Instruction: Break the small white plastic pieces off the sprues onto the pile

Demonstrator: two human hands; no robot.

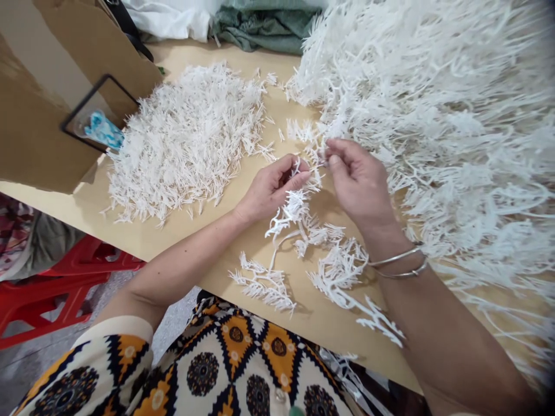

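Note:
Between my two hands is a white plastic foliage sprig point(315, 155) with thin, needle-like branchlets. My left hand point(277, 184) is closed, thumb and fingers pinching the sprig. My right hand point(358, 179) is closed too, its fingertips pinching the same sprig a little farther from me. A bracelet circles the right wrist. Below the hands, a branched white piece point(299, 214) hangs down toward loose sprigs point(264, 283) on the table. Another loose sprig point(340, 268) lies near the right wrist. The exact grip points are partly hidden by the fingers.
A heap of small white pieces point(191, 138) lies at the left. A much larger pile of long white sprigs point(455, 127) fills the right. A cardboard box point(39, 86) stands far left on the tan table point(173, 242). Green cloth point(260, 26) lies at the back; red stools point(52, 294) stand below.

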